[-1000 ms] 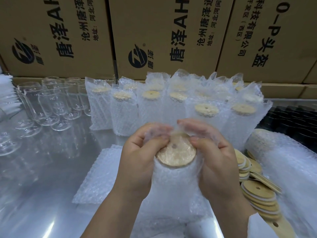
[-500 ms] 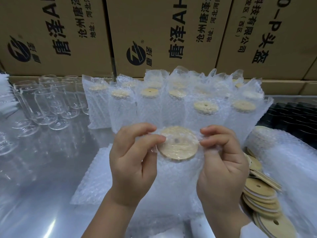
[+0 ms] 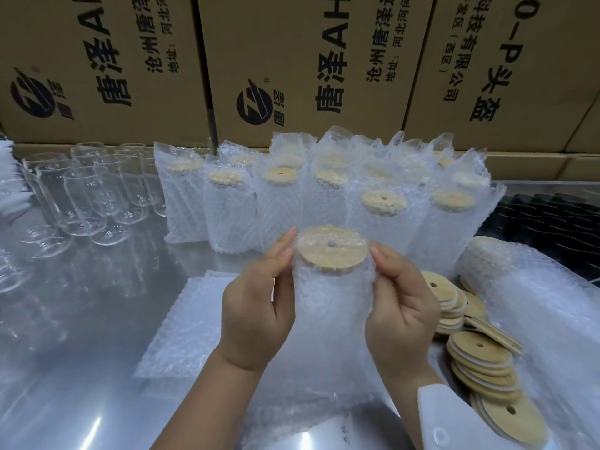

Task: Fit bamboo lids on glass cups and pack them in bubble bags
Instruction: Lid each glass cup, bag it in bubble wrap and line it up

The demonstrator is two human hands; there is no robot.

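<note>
Glass cup [image 3: 331, 303] with a bamboo lid [image 3: 331, 250] sits in a soft bubble bag [image 3: 324, 368], held over the counter [image 3: 81, 319] by the left hand [image 3: 256, 306] and right hand [image 3: 402, 306], each grip pinching the bag beside the lid; it likely breaks easily, so hold its sides.

One bubble-bagged cup [image 3: 331, 319], its round, holed bamboo lid [image 3: 331, 251] fitted, is upright above the tabletop [image 3: 81, 352]. More bagged cups [image 3: 383, 222] stand behind it, bare glass cups [image 3: 87, 203] at left, loose lids [image 3: 480, 355] piled at right, flat bubble bags [image 3: 181, 319] lying lower left.
</note>
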